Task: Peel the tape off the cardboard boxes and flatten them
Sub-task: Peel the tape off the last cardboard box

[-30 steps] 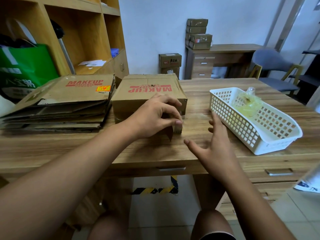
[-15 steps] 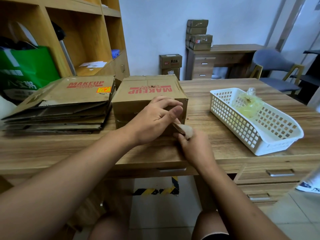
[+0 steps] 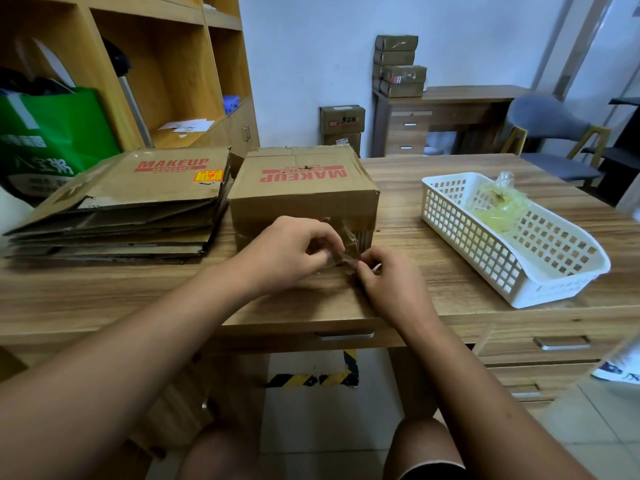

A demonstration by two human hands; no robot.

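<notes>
Wood-grain bench spans the view, with an open wooden shelf unit behind its left end and a pale wall beyond. At mid-bench stands the cardboard box, top flaps closed, its red MAKEUP print upside down from the wearer's side. Just beside it, toward the left edge, lies a stack of flattened boxes, the top sheet bearing the same print and a yellow-and-red sticker. Toward the right edge, well apart from the box, sits a white slotted basket with a wad of yellowish used tape in it.

Both bare hands meet at the box's near right bottom corner. The left grip has its fingers curled and pinches a clear tape lifted off the near face. The right grip, low on the bench just in front of that corner, pinches the same tape from the other side.

Against the far wall are a small desk with small boxes piled on it and a grey chair.

The hands cover the lower part of the near face, so how much tape clings there cannot be told; the tape itself is hard to trace. A green bag is cut off at the left.
</notes>
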